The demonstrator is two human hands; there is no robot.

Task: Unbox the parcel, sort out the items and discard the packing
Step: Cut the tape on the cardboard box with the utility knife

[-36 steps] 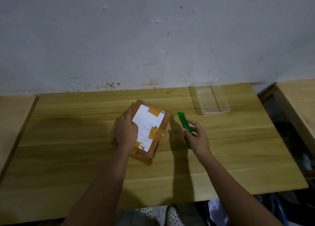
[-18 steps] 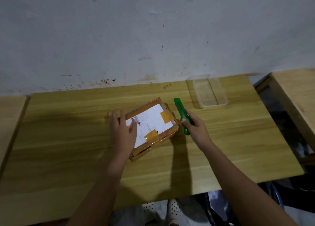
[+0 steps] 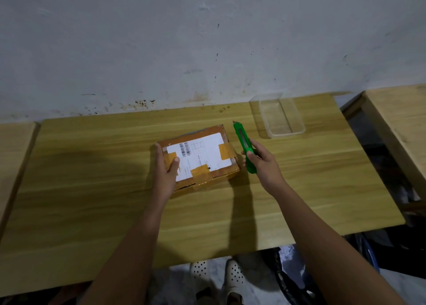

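A brown cardboard parcel (image 3: 202, 152) lies flat on the wooden table (image 3: 92, 189), sealed with tape and bearing a white shipping label with a barcode. My left hand (image 3: 167, 168) grips the parcel's left end, thumb on top over the tape. My right hand (image 3: 261, 164) holds a green box cutter (image 3: 243, 145) just to the right of the parcel, its tip pointing away toward the wall. The cutter does not touch the box.
A clear plastic tray (image 3: 277, 115) stands at the back right of the table, near the wall. A second wooden surface (image 3: 398, 125) lies to the right across a gap, another (image 3: 13, 148) to the left. Shoes (image 3: 232, 279) show below the table's front edge.
The parcel has been turned further anticlockwise, so its long side now runs left to right. My left hand shifted to its left end. The cutter stayed beside the box's right side.
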